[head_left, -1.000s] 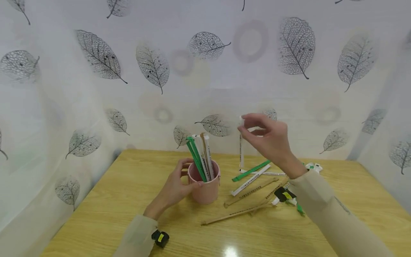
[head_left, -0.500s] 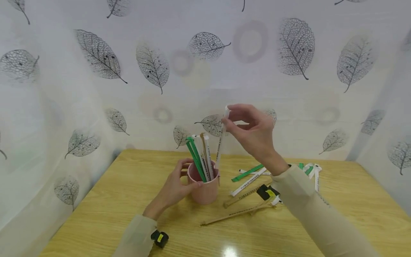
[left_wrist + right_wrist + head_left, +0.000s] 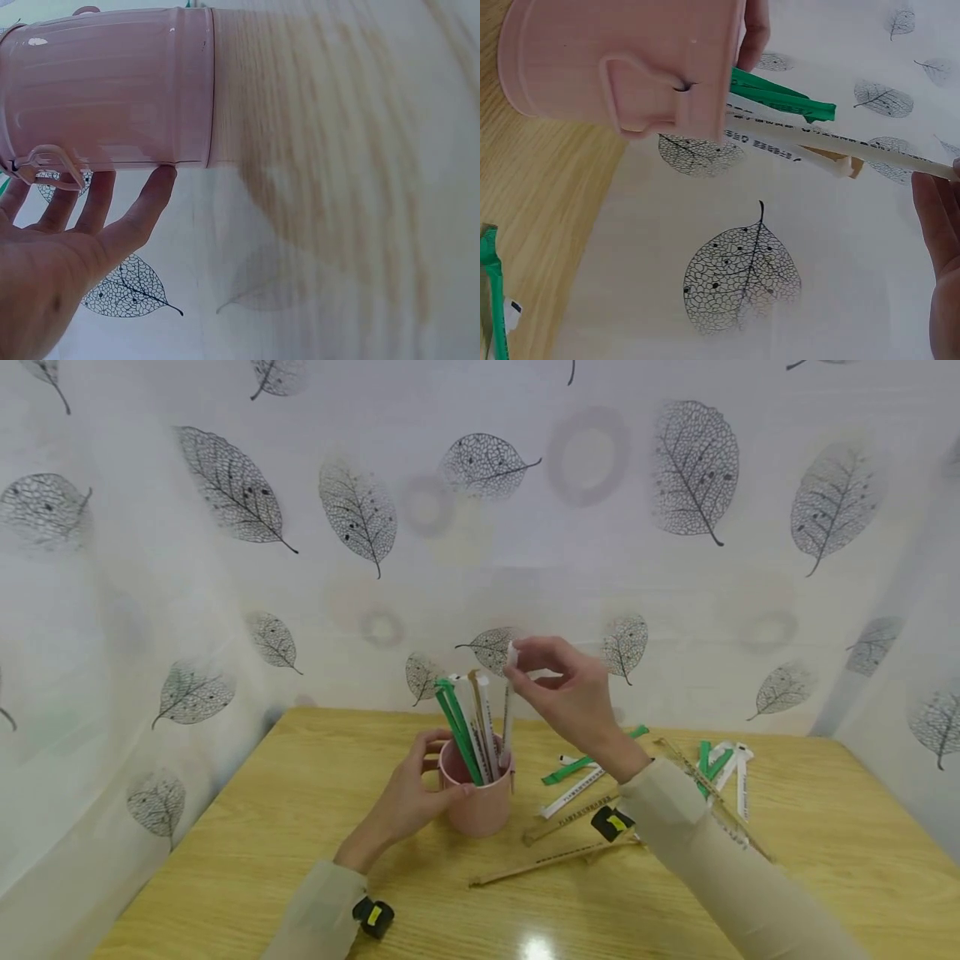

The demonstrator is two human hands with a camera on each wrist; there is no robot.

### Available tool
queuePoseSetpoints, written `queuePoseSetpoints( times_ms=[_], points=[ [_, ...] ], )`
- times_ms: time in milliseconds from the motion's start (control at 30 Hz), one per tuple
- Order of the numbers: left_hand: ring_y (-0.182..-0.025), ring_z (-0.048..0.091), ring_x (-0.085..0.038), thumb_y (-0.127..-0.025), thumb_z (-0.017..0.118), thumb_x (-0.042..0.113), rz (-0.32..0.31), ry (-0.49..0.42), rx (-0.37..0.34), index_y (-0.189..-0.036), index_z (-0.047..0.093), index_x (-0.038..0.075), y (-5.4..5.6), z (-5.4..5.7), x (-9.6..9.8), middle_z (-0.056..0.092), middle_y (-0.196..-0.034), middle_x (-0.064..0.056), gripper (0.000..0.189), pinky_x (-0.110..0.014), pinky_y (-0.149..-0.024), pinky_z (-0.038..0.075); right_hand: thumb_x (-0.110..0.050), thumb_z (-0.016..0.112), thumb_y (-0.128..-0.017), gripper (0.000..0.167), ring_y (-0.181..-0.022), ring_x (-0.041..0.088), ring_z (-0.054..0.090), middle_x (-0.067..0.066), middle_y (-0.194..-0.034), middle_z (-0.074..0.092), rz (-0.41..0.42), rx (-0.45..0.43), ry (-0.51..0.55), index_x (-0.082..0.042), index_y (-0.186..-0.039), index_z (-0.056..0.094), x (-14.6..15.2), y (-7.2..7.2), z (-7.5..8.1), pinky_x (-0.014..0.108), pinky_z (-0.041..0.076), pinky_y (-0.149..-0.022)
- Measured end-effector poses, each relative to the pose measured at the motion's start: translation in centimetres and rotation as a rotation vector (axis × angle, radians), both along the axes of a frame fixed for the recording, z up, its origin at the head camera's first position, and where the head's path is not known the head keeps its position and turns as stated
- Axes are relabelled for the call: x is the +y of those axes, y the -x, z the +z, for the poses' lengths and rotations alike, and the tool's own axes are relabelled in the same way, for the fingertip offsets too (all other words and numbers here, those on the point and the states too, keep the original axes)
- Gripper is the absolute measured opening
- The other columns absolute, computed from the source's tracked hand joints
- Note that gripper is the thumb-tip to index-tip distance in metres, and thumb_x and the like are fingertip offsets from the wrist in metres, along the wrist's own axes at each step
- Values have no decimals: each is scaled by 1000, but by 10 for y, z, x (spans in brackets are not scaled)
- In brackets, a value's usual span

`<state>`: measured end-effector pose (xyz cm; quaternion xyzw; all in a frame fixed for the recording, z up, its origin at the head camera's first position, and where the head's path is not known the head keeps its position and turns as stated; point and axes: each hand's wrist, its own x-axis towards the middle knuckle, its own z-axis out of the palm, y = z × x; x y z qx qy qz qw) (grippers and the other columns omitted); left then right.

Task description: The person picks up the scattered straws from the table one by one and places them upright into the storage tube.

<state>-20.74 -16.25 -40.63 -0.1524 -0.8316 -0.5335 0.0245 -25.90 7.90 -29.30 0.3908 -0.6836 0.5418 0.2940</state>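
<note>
A small pink bucket (image 3: pixel 480 814) with side handles stands upright on the table, holding several paper-wrapped straws, among them green straws (image 3: pixel 459 731). My left hand (image 3: pixel 401 802) grips the bucket from its left, thumb at the near rim and fingers around the far side. Over the bucket's right side, my right hand (image 3: pixel 573 693) pinches the top end of a white wrapped straw (image 3: pixel 885 155) between thumb and fingers. That straw is nearly upright, its lower end inside the rim, beside a white straw (image 3: pixel 780 150) and a brown one.
Right of the bucket lie loose wrapped straws: a green straw (image 3: pixel 570 768), a white straw (image 3: pixel 573 793) and brown straws (image 3: pixel 540 865). Another pile of green and white straws (image 3: pixel 742 781) lies farther right, partly behind the right sleeve. A leaf-patterned curtain (image 3: pixel 525 552) borders the table (image 3: pixel 300 827).
My right hand has carried the white straw left from above the loose straws to the bucket, then lowered it so its bottom end is inside. My left hand has stayed on the bucket.
</note>
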Motion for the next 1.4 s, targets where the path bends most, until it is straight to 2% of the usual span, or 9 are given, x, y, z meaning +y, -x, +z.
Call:
queuePoseSetpoints(
  times_ms=[67, 300, 600, 833, 967, 1100, 1200, 1300, 1400],
  points=[
    [-128, 57, -37, -88, 80, 30, -9, -1, -2, -148, 38, 23, 0, 0, 0, 52, -145, -14, 73, -50, -100, 56, 6, 78, -84, 30, -86, 8, 74, 18, -95, 77, -17, -13, -15, 2, -113, 69, -1, 0, -6, 27, 64, -70],
    [-130, 56, -36, -88, 80, 31, -6, 6, -16, -149, 38, 24, -2, 1, 0, 51, -147, -13, 74, -52, -102, 54, 3, 78, -86, 27, -84, 26, 76, 14, -94, 77, -40, -18, -96, 1, -111, 68, -1, 2, -25, 25, 63, -69],
    [-129, 57, -36, -89, 79, 31, -8, 1, -12, -149, 37, 25, -1, 1, -1, 52, -146, -13, 74, -50, -100, 56, 5, 77, -86, 29, -82, 27, 77, 14, -93, 77, -3, -48, -153, -1, -112, 67, -1, 5, -48, 25, 63, -67],
    [-130, 57, -35, -89, 78, 32, -19, 4, 9, -149, 37, 23, -1, 1, -1, 52, -146, -13, 73, -52, -102, 53, 8, 76, -86, 36, -82, 29, 77, 17, -94, 77, 27, -22, -148, 1, -119, 64, 3, 8, -52, 27, 64, -67],
    [-130, 57, -36, -89, 79, 31, -22, 4, 21, -149, 37, 22, -2, 1, 0, 52, -146, -13, 73, -52, -102, 54, 9, 75, -85, 42, -82, 29, 77, 17, -95, 77, 13, 6, -139, 2, -125, 63, 14, 12, -51, 27, 64, -67],
    [-129, 57, -36, -89, 79, 32, -18, 12, 22, -149, 37, 23, -2, 2, 0, 52, -146, -13, 74, -52, -102, 54, 9, 75, -86, 43, -82, 28, 76, 16, -95, 77, -38, 9, -161, -1, -126, 65, 34, 16, -51, 24, 63, -68],
    [-128, 58, -35, -88, 79, 31, -17, 12, 26, -149, 38, 23, -2, 2, 0, 53, -145, -12, 74, -52, -102, 53, 5, 75, -87, 36, -82, 26, 76, 14, -95, 78, -123, -16, -232, -2, -122, 69, 54, 19, -53, 21, 62, -68],
    [-128, 58, -35, -88, 79, 30, -18, 12, 33, -148, 38, 23, -2, 1, 0, 53, -145, -12, 73, -53, -103, 53, 0, 74, -90, 29, -84, 24, 75, 13, -99, 78, -236, -83, -346, -5, -119, 71, 77, 20, -54, 21, 61, -68],
    [-129, 57, -35, -88, 80, 30, -20, 10, 41, -148, 39, 23, -1, 0, 0, 53, -145, -12, 73, -54, -105, 51, -4, 70, -94, 27, -88, 26, 75, 16, -104, 77, -324, -169, -463, -5, -121, 70, 101, 20, -58, 29, 63, -70]
  ],
)
